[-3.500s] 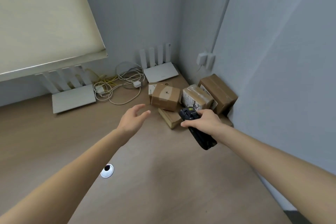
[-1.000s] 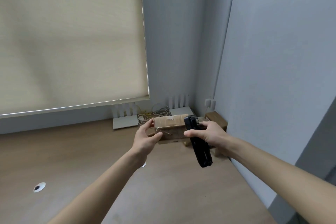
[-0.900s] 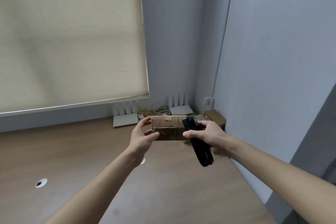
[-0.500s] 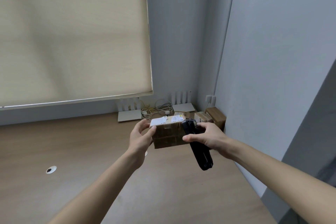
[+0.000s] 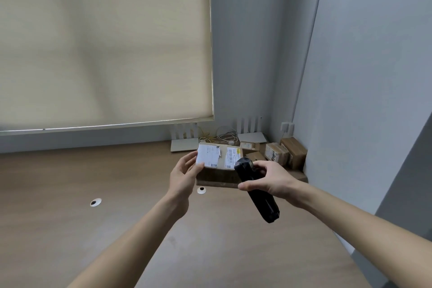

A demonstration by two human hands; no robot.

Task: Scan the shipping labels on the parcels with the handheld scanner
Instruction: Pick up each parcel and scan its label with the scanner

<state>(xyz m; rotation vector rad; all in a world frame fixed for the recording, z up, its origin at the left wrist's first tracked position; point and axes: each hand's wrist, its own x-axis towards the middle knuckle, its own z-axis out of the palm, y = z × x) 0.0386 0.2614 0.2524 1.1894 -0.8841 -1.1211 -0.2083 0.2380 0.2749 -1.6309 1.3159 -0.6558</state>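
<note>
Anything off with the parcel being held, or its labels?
Yes, slightly. On the held parcel, the larger white label has a ragged, torn-looking right edge. A second barcode label sits beside it, next to the scanner head. Label print is too small to read. Otherwise nothing stands out.

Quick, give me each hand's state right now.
Left hand: grips the parcel, labels facing up.
Right hand: grips the scanner, head at the parcel's right edge.
</note>
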